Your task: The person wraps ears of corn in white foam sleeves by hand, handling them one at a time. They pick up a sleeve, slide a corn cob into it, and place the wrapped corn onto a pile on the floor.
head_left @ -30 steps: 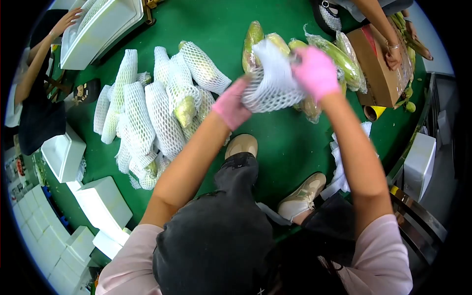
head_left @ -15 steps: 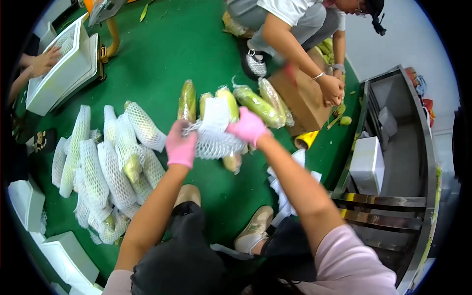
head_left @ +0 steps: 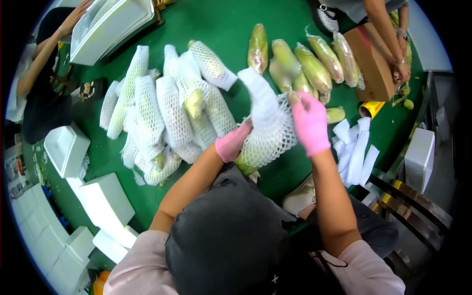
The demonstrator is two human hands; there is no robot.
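Note:
My left hand (head_left: 231,143) and my right hand (head_left: 309,123), both in pink gloves, grip a white foam net sleeve (head_left: 268,125) stretched around a corn cob (head_left: 244,166) whose green end pokes out at the bottom. A pile of corn cobs in net sleeves (head_left: 167,110) lies on the green surface (head_left: 221,29) to the left of my hands. Several plastic-wrapped bare cobs (head_left: 305,61) lie beyond my right hand.
Loose white sleeves (head_left: 354,147) lie at the right. White foam boxes (head_left: 101,199) stand at the left and at the top left (head_left: 110,24), where another person's hand (head_left: 76,14) rests. A second person's hands (head_left: 400,69) are at a cardboard box (head_left: 371,61). A metal rack (head_left: 418,206) stands at the right.
The sleeve has been pulled further down over the cob and brought closer to me. The view swung back down and left.

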